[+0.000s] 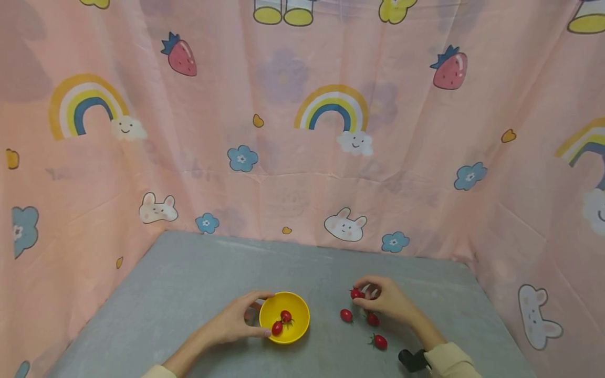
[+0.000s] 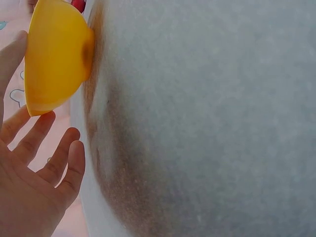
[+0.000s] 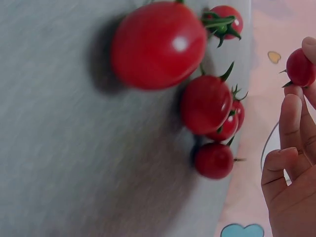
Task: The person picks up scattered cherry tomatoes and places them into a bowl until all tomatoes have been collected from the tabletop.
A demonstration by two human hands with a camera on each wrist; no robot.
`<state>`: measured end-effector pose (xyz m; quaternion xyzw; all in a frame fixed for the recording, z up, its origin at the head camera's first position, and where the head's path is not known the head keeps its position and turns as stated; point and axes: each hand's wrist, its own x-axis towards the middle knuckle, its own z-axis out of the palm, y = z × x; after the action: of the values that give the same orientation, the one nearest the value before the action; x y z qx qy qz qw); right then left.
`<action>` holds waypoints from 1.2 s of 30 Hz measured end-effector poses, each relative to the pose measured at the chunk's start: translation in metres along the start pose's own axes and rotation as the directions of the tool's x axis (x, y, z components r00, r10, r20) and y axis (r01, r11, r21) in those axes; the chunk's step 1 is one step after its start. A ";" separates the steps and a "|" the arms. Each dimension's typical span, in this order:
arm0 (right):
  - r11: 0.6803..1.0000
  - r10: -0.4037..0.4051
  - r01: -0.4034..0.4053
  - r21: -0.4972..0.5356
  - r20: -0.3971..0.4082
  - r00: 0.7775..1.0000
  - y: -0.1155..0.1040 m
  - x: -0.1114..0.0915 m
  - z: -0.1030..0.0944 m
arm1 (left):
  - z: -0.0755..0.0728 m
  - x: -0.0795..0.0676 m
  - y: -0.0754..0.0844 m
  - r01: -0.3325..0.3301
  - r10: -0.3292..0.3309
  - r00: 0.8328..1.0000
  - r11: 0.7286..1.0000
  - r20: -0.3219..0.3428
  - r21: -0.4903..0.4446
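Observation:
A small yellow bowl [image 1: 302, 331] stands on the grey table, with two cherry tomatoes [image 1: 277, 328] inside. My left hand [image 1: 238, 318] holds the bowl from its left side, thumb at the near rim and fingers at the far rim. In the left wrist view the other fingers spread out below the bowl [image 2: 57, 59]. To the right, my right hand [image 1: 389, 299] pinches a cherry tomato [image 3: 299, 67] between thumb and fingertips, raised off the table. Several loose cherry tomatoes [image 1: 346, 315] with green stalks lie below and around this hand; some are partly hidden behind it.
The grey table [image 1: 212, 278] is bounded at the back and sides by a pink printed curtain [image 1: 283, 194]. A black object [image 1: 413, 360] sits at the right wrist by the sleeve. One tomato [image 1: 379, 342] lies nearer the front, left of that wrist.

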<state>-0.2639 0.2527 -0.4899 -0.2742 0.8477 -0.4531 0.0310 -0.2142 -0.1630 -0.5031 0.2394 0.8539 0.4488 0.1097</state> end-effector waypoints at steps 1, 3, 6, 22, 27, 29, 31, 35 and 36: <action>1.000 0.001 -0.001 -0.001 0.000 1.000 -0.002 0.001 0.001 | 0.000 0.000 0.000 0.000 0.000 1.000 1.000 0.001 0.000; 1.000 -0.006 0.006 -0.003 0.005 1.000 -0.004 0.005 0.003 | 0.000 0.000 0.000 -0.001 0.001 1.000 1.000 0.003 -0.001; 1.000 -0.023 0.023 -0.011 0.012 1.000 -0.006 0.011 0.006 | 0.000 0.001 0.000 -0.005 0.005 1.000 1.000 0.006 -0.003; 0.999 -0.028 0.029 -0.026 0.027 0.999 -0.022 0.035 0.034 | 0.000 0.000 -0.001 -0.008 0.008 1.000 1.000 0.006 0.008; 1.000 -0.026 0.026 0.003 0.055 0.998 -0.031 0.040 0.044 | 0.000 0.000 -0.001 -0.006 0.006 1.000 1.000 0.007 0.007; 0.999 -0.037 0.036 0.013 0.062 0.997 -0.036 0.042 0.047 | 0.000 0.000 -0.001 -0.006 0.006 1.000 1.000 0.007 0.008; 0.998 -0.056 0.054 0.018 0.067 0.996 -0.040 0.044 0.051 | 0.000 0.000 -0.001 -0.005 0.005 1.000 1.000 0.005 0.008; 0.996 -0.085 0.083 0.030 0.074 0.994 -0.046 0.049 0.056 | 0.000 0.000 -0.001 -0.007 0.007 1.000 1.000 0.001 0.008; 0.995 -0.091 0.089 0.034 0.076 0.993 -0.048 0.050 0.057 | 0.000 0.000 -0.001 -0.007 0.007 1.000 1.000 -0.001 0.008</action>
<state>-0.2680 0.1646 -0.4763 -0.3288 0.8256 -0.4561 0.0474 -0.2147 -0.1633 -0.5042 0.2428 0.8549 0.4459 0.1067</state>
